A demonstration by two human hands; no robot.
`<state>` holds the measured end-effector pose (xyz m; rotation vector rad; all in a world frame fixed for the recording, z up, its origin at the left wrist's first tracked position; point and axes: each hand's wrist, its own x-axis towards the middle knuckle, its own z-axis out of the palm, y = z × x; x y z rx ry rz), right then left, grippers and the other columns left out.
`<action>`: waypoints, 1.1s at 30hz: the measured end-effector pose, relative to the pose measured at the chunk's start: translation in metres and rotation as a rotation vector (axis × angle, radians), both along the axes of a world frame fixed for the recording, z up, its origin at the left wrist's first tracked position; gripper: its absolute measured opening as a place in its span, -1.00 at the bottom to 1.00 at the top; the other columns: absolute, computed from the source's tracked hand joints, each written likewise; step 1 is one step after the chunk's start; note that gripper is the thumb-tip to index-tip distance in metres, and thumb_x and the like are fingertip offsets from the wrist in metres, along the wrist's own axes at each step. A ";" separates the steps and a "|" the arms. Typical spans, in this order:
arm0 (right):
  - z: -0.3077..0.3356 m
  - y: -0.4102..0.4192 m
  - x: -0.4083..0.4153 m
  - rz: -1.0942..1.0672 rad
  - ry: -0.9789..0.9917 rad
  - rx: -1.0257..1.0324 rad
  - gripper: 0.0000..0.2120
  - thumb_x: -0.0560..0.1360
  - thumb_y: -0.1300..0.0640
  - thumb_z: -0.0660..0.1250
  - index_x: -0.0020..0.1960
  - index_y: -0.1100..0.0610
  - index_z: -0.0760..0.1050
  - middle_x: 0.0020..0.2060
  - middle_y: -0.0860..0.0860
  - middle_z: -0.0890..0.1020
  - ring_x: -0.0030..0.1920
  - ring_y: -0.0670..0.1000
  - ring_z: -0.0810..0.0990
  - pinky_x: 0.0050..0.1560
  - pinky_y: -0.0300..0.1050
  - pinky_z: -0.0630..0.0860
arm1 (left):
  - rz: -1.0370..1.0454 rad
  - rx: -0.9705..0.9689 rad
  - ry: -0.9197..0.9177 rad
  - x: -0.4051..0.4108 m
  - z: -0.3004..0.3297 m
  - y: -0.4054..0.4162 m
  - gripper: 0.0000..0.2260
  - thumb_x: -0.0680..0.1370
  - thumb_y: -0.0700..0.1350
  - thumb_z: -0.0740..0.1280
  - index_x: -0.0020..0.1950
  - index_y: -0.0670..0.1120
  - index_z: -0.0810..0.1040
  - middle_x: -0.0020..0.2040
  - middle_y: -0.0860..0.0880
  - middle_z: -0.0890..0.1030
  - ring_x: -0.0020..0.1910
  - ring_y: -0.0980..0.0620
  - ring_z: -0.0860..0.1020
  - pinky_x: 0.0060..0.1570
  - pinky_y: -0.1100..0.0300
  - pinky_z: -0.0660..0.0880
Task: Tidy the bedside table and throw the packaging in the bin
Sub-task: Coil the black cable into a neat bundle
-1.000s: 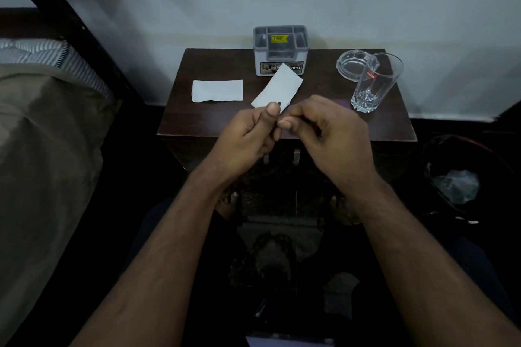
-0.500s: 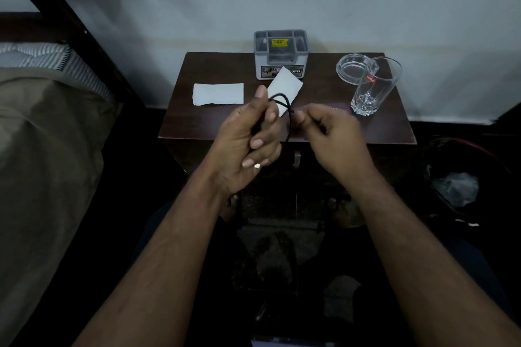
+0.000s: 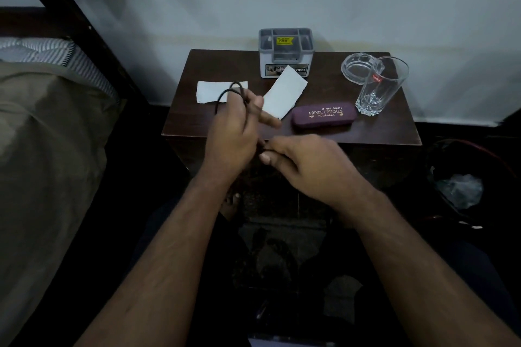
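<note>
— So, what are the hands up to?

— The left hand [image 3: 235,132] is lifted over the table's front edge, fingers closed around a black cord [image 3: 229,93] that loops up above its knuckles. The right hand [image 3: 303,160] sits just beside it at about four o'clock, thumb and fingertip pinched on the cord's lower run. Both are clamped on the same cord, nearly touching each other.

— Different from a second ago?

— Yes. The hands were tight together mid-table with hardly any cord showing; now a full loop stands over the left hand, and both have drifted leftward. That uncovered a maroon spectacle case [image 3: 323,115], lying flat at two o'clock from the hands.

— Meaning?

— I'd judge the cord is being coiled, so that item is nearly sorted. The packaging isn't.

— Where is it?

— Two white paper pieces lie on the bedside table [image 3: 394,132]: the flat paper [image 3: 207,91] at twelve o'clock behind the loop, the angled paper [image 3: 286,93] at one o'clock, its corner over the grey organiser box [image 3: 285,52]. Farther right stand the glass ashtray [image 3: 358,66] and drinking glass [image 3: 380,84], touching or nearly so.

— And the bin?

— The bin [image 3: 462,177] is on the floor at three o'clock, well apart, with crumpled plastic inside.
</note>
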<state>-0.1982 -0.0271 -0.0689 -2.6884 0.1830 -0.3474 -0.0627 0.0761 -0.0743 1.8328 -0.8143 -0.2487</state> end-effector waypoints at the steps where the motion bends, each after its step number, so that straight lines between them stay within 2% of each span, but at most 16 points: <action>1: 0.002 -0.003 -0.002 -0.024 -0.080 -0.035 -0.78 0.64 -0.15 0.23 0.02 -0.04 0.55 -0.16 -0.06 0.67 -0.11 0.08 0.68 -0.26 -0.02 0.51 | -0.017 0.093 -0.108 0.001 -0.004 0.001 -0.77 0.71 0.09 0.15 -0.01 -0.04 0.36 -0.20 -0.03 0.69 -0.31 -0.07 0.66 -0.28 -0.05 0.61; 2: 0.002 -0.006 -0.003 -0.052 -0.154 -0.078 -0.75 0.63 -0.16 0.23 -0.01 -0.03 0.57 -0.16 -0.06 0.67 -0.13 0.06 0.69 -0.29 -0.02 0.52 | -0.044 0.162 -0.156 0.001 -0.006 0.002 -0.74 0.69 0.14 0.16 -0.08 0.00 0.37 -0.26 -0.01 0.65 -0.32 -0.05 0.64 -0.26 -0.09 0.59; 4: 0.004 -0.013 -0.005 -0.118 -0.246 -0.145 -0.68 0.63 -0.21 0.22 -0.03 -0.01 0.60 -0.17 -0.06 0.67 -0.15 0.03 0.69 -0.33 -0.01 0.53 | -0.126 0.195 -0.114 -0.006 -0.002 0.002 -0.62 0.69 0.18 0.14 -0.21 -0.04 0.39 -0.41 0.02 0.56 -0.43 0.02 0.55 -0.34 -0.05 0.52; 8: 0.007 -0.022 -0.009 -0.267 -0.338 -0.132 -0.60 0.62 -0.26 0.21 -0.03 0.02 0.64 -0.18 -0.06 0.63 -0.21 -0.02 0.63 -0.34 0.03 0.52 | -0.292 0.045 0.336 -0.024 0.012 -0.002 -0.43 0.73 0.11 0.10 -0.30 -0.29 0.36 -0.55 -0.01 0.26 -0.65 0.11 0.20 -0.58 0.26 0.12; 10: 0.010 -0.025 -0.009 -0.328 -0.374 -0.070 -0.59 0.63 -0.25 0.19 -0.01 0.02 0.64 -0.16 -0.07 0.62 -0.21 -0.03 0.60 -0.32 0.03 0.53 | -0.369 -0.006 0.532 -0.025 0.016 -0.002 -0.42 0.72 0.12 0.12 -0.36 -0.27 0.27 -0.60 0.00 0.20 -0.70 0.11 0.13 -0.58 0.22 0.00; 13: 0.009 -0.032 -0.010 -0.400 -0.375 0.036 -0.62 0.67 -0.19 0.18 -0.01 0.05 0.61 -0.15 -0.04 0.61 -0.18 0.00 0.59 -0.24 0.08 0.54 | -0.489 -0.129 0.778 -0.027 0.019 -0.001 -0.50 0.72 0.08 0.13 -0.39 -0.07 0.20 -0.66 0.03 0.20 -0.76 0.14 0.13 -0.59 0.20 0.00; 15: 0.005 -0.036 -0.009 -0.421 -0.356 0.152 -0.63 0.67 -0.17 0.17 -0.05 0.07 0.58 -0.24 -0.06 0.59 -0.22 -0.09 0.56 -0.21 0.08 0.54 | -0.557 -0.242 0.958 -0.031 0.020 -0.002 -0.50 0.72 0.04 0.13 -0.42 -0.04 0.23 -0.68 0.04 0.22 -0.78 0.13 0.15 -0.60 0.20 0.00; 16: 0.002 -0.036 -0.007 -0.405 -0.324 0.222 -0.64 0.65 -0.15 0.17 -0.08 0.08 0.55 -0.29 -0.06 0.58 -0.25 -0.11 0.55 -0.20 0.09 0.54 | -0.591 -0.300 1.035 -0.034 0.020 -0.002 -0.50 0.72 0.02 0.12 -0.43 -0.03 0.25 -0.69 0.05 0.23 -0.78 0.12 0.19 -0.59 0.18 0.00; 19: -0.008 -0.029 0.000 -0.289 -0.150 0.309 -0.71 0.58 -0.11 0.12 -0.11 0.07 0.47 -0.34 0.01 0.60 -0.27 0.03 0.58 -0.18 0.12 0.56 | -0.578 -0.461 1.148 -0.036 0.024 -0.004 -0.48 0.71 0.01 0.11 -0.48 -0.01 0.32 -0.65 0.05 0.31 -0.69 0.06 0.41 -0.58 0.15 0.01; 21: -0.010 -0.023 0.002 -0.209 -0.067 0.317 -0.76 0.56 -0.11 0.11 -0.12 0.00 0.44 -0.33 0.00 0.61 -0.26 0.01 0.56 -0.17 0.11 0.57 | -0.457 -0.551 1.163 -0.032 0.029 -0.005 -0.47 0.72 0.03 0.10 -0.47 -0.01 0.34 -0.60 0.03 0.39 -0.60 0.06 0.51 -0.65 0.24 0.06; 23: -0.010 -0.020 0.001 -0.142 -0.009 0.278 -0.73 0.63 -0.10 0.14 -0.14 0.00 0.46 -0.34 -0.06 0.59 -0.26 0.00 0.57 -0.15 0.12 0.58 | -0.318 -0.667 1.145 -0.025 0.033 -0.006 -0.50 0.72 0.06 0.07 -0.40 -0.03 0.39 -0.49 0.01 0.55 -0.49 0.07 0.61 -0.69 0.30 0.16; 25: -0.010 -0.017 0.001 -0.091 0.065 0.233 -0.68 0.64 -0.13 0.11 -0.12 0.02 0.51 -0.36 -0.11 0.56 -0.26 0.03 0.58 -0.13 0.11 0.58 | -0.198 -0.738 1.038 -0.016 0.030 -0.006 -0.58 0.75 0.03 0.03 -0.24 -0.05 0.43 -0.24 -0.04 0.74 -0.24 0.05 0.74 -0.64 0.33 0.33; 27: -0.011 -0.010 0.001 -0.040 0.116 0.202 -0.61 0.62 -0.19 0.06 -0.10 0.03 0.50 -0.35 -0.12 0.56 -0.23 0.07 0.61 -0.13 0.10 0.59 | -0.122 -0.731 0.913 -0.010 0.024 -0.008 -0.66 0.76 -0.03 0.03 -0.11 -0.07 0.46 0.01 -0.08 0.77 0.02 0.01 0.74 -0.50 0.32 0.48; 29: -0.013 -0.001 0.002 0.003 0.141 0.140 -0.54 0.59 -0.28 -0.01 -0.08 0.05 0.46 -0.26 -0.06 0.63 -0.17 0.14 0.64 -0.14 0.09 0.59 | -0.051 -0.633 0.746 -0.008 0.017 -0.010 -0.73 0.75 -0.09 0.09 -0.01 -0.10 0.53 0.13 -0.10 0.73 0.16 -0.03 0.70 -0.29 0.28 0.61; 31: -0.013 0.005 0.002 0.037 0.136 0.093 -0.58 0.62 -0.26 0.03 -0.11 0.05 0.40 -0.23 -0.01 0.64 -0.15 0.18 0.63 -0.17 0.07 0.56 | -0.006 -0.481 0.555 -0.008 0.009 -0.012 -0.78 0.74 -0.16 0.15 0.17 -0.15 0.58 0.21 -0.08 0.69 0.27 -0.04 0.65 0.02 0.19 0.63; 33: -0.011 0.006 0.001 0.061 0.091 0.076 -0.67 0.65 -0.17 0.12 -0.17 0.03 0.33 -0.30 -0.02 0.58 -0.21 0.19 0.59 -0.26 0.02 0.48 | 0.000 -0.356 0.374 -0.007 -0.001 -0.013 -0.77 0.72 -0.18 0.19 0.31 -0.18 0.55 0.22 0.02 0.67 0.31 0.01 0.62 0.23 0.12 0.57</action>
